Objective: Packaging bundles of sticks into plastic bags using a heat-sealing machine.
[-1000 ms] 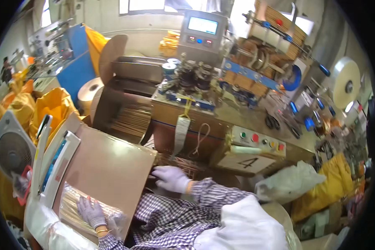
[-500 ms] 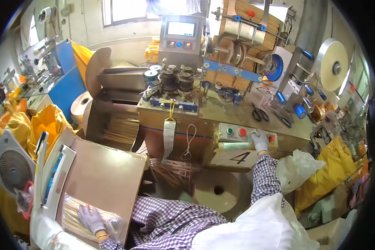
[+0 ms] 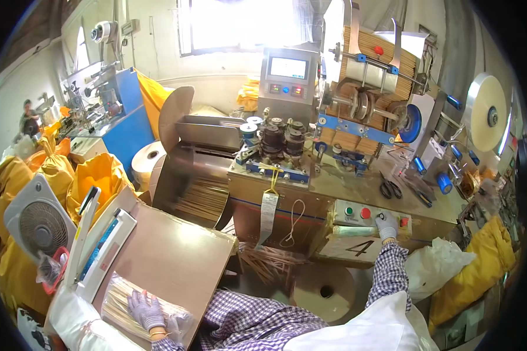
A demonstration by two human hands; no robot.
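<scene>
My left hand [image 3: 146,312], in a grey knit glove, lies flat with fingers spread on a clear plastic bag of thin wooden sticks [image 3: 118,299]. The bag rests on a brown tabletop [image 3: 178,234] at the lower left. At the right my gloved right hand [image 3: 386,227] reaches to a control panel [image 3: 338,220] on the machine's front. Its fingers are bent around a small dark knob [image 3: 382,216], mostly hidden by them. A green button [image 3: 349,211] and a red button [image 3: 366,213] sit left of that hand, and another red button [image 3: 404,222] to its right.
A long white bag sealer [image 3: 106,251] stands on the tabletop's left side, beside a grey fan [image 3: 43,229]. Loose sticks [image 3: 202,198] lie in a metal trough. Black scissors [image 3: 390,188] rest on the machine bench. A cardboard-coloured roll [image 3: 304,286] stands below the panel.
The whole view has shifted, so the scene sits further right and lower. My left hand stays on the bag and my right hand stays at the panel knob.
</scene>
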